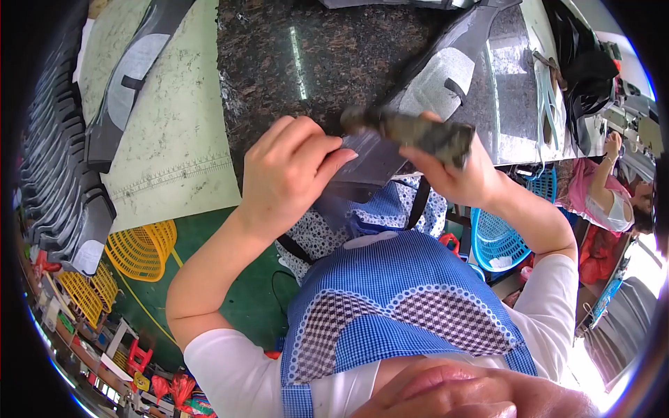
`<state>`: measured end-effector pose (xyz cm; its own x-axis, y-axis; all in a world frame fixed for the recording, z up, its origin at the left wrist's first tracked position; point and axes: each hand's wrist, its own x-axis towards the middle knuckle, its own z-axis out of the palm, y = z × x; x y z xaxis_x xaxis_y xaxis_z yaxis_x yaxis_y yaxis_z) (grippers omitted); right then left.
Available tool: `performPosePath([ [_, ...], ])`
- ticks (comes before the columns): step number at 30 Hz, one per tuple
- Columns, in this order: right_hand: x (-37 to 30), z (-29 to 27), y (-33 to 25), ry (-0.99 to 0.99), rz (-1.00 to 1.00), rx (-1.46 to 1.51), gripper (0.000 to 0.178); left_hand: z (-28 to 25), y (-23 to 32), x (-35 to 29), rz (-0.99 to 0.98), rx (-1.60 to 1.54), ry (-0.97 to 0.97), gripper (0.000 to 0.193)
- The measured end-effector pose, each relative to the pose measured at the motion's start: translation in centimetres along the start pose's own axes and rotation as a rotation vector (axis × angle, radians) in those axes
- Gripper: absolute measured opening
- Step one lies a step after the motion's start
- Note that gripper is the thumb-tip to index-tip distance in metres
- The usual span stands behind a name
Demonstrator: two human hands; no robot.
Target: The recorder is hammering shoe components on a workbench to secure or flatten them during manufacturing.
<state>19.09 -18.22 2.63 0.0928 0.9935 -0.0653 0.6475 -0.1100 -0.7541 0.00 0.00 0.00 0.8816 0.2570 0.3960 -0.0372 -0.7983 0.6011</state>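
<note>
My right hand (460, 171) is wrapped around a thick, dark-stained hammer-like tool (425, 134), whose far end is smeared by motion. Below it, a black flexible panel (373, 164) with a light grey rounded patch (435, 80) and a small black tab lies slantwise over a dark stone slab (313, 49). My left hand (289, 171) is closed at the panel's left side, thumb and forefinger nearly together. What it pinches, if anything, I cannot make out. The panel's near end reaches the slab's front edge, by my apron.
Similar black panels stand in a long row (52, 160) at far left, and one lies on a pale ruled mat (174, 132). Yellow baskets (143, 251) and a blue basket (498, 240) stand below. Straps (547, 104) hang at right; another person (603, 188) sits beyond.
</note>
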Motion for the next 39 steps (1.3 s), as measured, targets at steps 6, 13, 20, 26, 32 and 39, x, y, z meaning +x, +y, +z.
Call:
performPosePath([
  [6,-0.1,-0.8,-1.1,0.063,-0.007,-0.061,0.019,0.0,1.4,0.4,0.164,0.318,-0.011,0.017],
  [13,-1.5,-4.2,4.3,0.967,0.224,0.564,0.029,2.3,4.8,7.7,0.085,0.244,-0.038,0.062],
  [20,-4.3,-4.0,6.6,1.199,0.294,0.782,0.027,-2.0,4.4,15.0,0.278,-0.14,-0.026,0.051],
  [26,-2.4,-3.9,6.0,1.085,0.307,0.782,0.028,-1.5,-0.5,21.4,0.359,0.548,0.008,0.052],
  [32,-4.5,-4.1,7.5,1.197,0.291,0.766,0.024,-0.2,-3.6,19.4,0.538,0.261,0.313,0.048],
  [39,-3.9,-4.3,6.7,1.09,0.279,0.787,0.02,-15.1,-19.3,2.6,-0.455,1.078,0.064,0.041],
])
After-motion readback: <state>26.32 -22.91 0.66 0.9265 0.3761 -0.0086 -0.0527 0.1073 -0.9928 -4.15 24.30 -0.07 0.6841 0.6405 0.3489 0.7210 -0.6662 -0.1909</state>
